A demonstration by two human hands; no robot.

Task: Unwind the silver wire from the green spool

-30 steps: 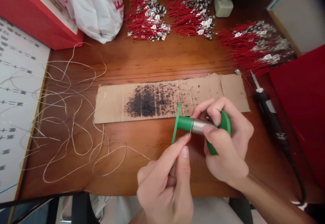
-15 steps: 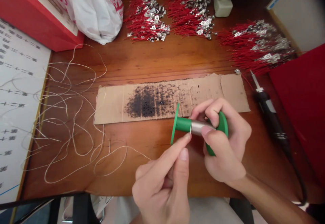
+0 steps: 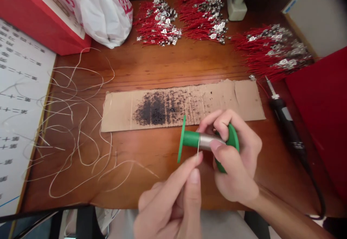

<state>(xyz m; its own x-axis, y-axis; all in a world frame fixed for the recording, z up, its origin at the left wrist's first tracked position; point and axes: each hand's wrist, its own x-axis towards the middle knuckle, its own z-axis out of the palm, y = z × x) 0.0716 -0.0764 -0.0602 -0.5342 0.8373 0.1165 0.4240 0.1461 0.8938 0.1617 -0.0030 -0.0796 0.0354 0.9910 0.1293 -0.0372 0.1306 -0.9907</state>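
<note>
My right hand [image 3: 235, 156] is closed around a green spool [image 3: 191, 139] with a band of silvery solder wire [image 3: 205, 142] wound on its core. The spool lies roughly sideways, one green flange facing left and the other partly hidden by my fingers. From the winding, a thin strand runs down to my left hand [image 3: 173, 199], whose index finger and thumb guide it. The fingers of that hand are closed on the wire. Loose lengths of the same thin silvery wire [image 3: 78, 137] lie in tangled loops on the table to the left.
A cardboard strip [image 3: 119, 112] with dark scorch marks lies ahead of my hands. To the right rests a black soldering iron [image 3: 286, 123]. Several bundles of red wires with metal tabs [image 3: 159, 24] sit at the back. A white plastic bag [image 3: 105, 15] and red box [image 3: 73, 40] stand at back left.
The spool and both hands have shifted slightly left and down. A longer piece of strand now shows between the spool and my left fingertip. The loose wire end on the table has moved.
</note>
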